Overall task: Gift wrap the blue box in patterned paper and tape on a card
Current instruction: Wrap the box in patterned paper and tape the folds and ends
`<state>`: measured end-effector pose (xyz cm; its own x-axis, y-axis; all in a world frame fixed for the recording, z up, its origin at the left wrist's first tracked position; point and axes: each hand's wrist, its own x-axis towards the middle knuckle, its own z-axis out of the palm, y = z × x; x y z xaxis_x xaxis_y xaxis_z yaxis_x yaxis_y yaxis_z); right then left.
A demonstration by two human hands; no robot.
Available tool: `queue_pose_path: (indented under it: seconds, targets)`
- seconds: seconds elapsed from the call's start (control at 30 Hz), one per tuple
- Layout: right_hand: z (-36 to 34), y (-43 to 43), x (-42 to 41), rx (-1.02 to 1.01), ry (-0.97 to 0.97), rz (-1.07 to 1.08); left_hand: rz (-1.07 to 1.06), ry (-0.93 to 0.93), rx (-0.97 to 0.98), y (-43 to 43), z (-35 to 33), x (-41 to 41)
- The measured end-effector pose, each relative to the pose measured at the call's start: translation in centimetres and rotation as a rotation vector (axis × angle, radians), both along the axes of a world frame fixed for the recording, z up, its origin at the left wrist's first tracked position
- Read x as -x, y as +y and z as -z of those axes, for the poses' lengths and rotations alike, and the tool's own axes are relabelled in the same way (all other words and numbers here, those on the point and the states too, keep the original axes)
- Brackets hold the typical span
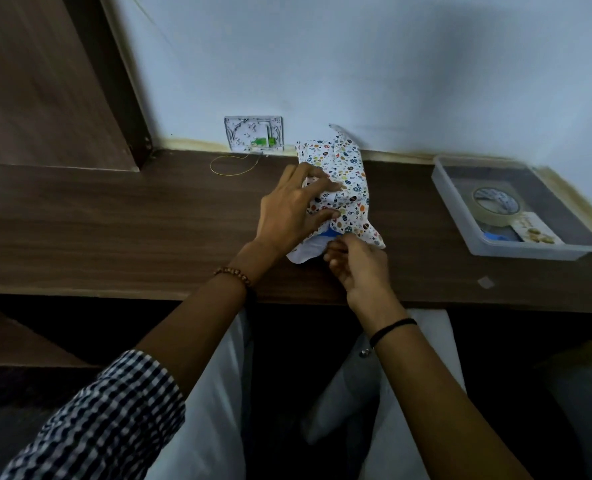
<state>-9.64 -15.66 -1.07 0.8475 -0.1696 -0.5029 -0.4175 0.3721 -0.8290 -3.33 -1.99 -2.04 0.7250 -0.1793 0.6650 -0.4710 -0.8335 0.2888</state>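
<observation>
The patterned paper (348, 178) is folded loosely over the blue box (332, 233), of which only a small blue corner shows at the near end. My left hand (292, 209) lies spread on top of the paper and presses it down onto the box. My right hand (355, 261) pinches the paper's near edge, where the white underside (305, 249) shows. The card (533, 228) and a tape roll (495, 204) lie in a clear tray at the right.
The clear plastic tray (457, 216) stands on the wooden desk (114, 230) at the right, with something blue inside. A wall socket plate (254, 133) and a yellow wire loop (233, 164) are behind the parcel. A small tape scrap (485, 282) lies near the desk's front edge.
</observation>
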Motion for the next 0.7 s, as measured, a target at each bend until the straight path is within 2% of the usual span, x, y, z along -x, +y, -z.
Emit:
queue_pose_path:
  seconds: [0.13, 0.47, 0.7]
  targets:
    - [-0.7, 0.5, -0.6, -0.21, 0.041, 0.032, 0.026, 0.022, 0.014, -0.1, 0.1, 0.0]
    - [-0.5, 1.5, -1.0, -0.304, -0.022, 0.033, 0.033, 0.111, 0.032, 0.5, -0.7, 0.0]
    - [-0.2, 1.3, -0.2, -0.325, -0.069, 0.0, 0.15, 0.179, -0.198, 1.8, -2.0, 0.4]
